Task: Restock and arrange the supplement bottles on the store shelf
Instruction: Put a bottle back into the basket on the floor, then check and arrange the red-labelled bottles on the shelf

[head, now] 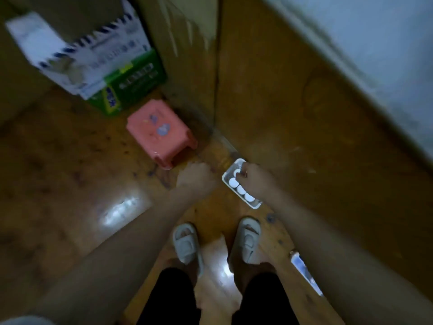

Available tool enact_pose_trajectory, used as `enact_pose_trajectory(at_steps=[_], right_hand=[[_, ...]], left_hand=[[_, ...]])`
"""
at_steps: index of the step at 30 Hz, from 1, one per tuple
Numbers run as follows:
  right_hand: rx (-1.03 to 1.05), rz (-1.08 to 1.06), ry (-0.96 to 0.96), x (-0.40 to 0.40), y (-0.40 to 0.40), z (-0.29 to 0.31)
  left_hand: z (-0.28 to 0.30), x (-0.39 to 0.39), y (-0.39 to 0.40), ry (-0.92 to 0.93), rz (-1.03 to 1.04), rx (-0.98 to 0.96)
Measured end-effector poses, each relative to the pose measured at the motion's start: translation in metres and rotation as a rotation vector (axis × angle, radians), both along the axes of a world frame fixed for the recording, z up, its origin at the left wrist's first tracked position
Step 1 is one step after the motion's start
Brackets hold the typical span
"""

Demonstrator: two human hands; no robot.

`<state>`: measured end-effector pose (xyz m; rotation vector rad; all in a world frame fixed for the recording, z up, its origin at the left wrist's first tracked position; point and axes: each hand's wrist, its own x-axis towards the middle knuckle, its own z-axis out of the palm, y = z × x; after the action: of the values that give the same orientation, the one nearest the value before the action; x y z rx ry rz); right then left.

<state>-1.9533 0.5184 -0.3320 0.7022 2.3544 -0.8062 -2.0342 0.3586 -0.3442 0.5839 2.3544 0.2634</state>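
Observation:
A small white tray [225,181] lies on the wooden floor just ahead of my feet, with a row of white-capped supplement bottles [241,190] standing in it. My right hand [254,175] reaches down over the tray's far end, fingers curled onto the far bottle's cap [237,172]. My left hand [195,175] hangs to the left of the tray with its fingers curled under, and I see nothing in it. The picture is dim and blurred.
A pink plastic stool [161,132] stands on the floor to the left. Behind it are a green carton [133,87] and a white-and-blue carton [77,48]. A wooden cabinet side [269,102] rises on the right. My slippered feet [187,242] are below.

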Motion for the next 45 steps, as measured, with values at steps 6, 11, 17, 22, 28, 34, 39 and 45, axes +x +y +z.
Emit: enact_pose_trajectory(at_steps=[6, 11, 17, 22, 28, 34, 39, 45], right_hand=[[0.048, 0.345, 0.187, -0.017, -0.084, 0.205], [-0.015, 0.631, 0.302, -0.02, -0.16, 0.286], [-0.082, 1.047, 0.486, -0.012, -0.254, 0.353], [-0.178, 1.384, 0.617, 0.036, -0.33, 0.395], [-0.358, 1.737, 0.689, 0.15, -0.417, 0.434], [-0.531, 1.913, 0.717, 0.281, -0.497, 0.462], [-0.571, 2.036, 0.651, 0.383, -0.571, 0.459], [-0.662, 2.069, 0.502, 0.482, -0.644, 0.432]], left_hand=[[0.197, 0.023, -0.114, 0.105, 0.229, 0.111], [0.288, 0.056, -0.189, 0.254, 0.473, 0.11], [0.359, 0.132, -0.268, 0.462, 0.891, 0.123], [0.401, 0.243, -0.307, 0.617, 1.232, 0.038], [0.443, 0.4, -0.34, 0.715, 1.608, -0.048], [0.469, 0.537, -0.378, 0.916, 1.916, -0.022], [0.466, 0.642, -0.417, 0.968, 2.056, -0.037], [0.447, 0.747, -0.473, 0.982, 2.106, -0.073]])
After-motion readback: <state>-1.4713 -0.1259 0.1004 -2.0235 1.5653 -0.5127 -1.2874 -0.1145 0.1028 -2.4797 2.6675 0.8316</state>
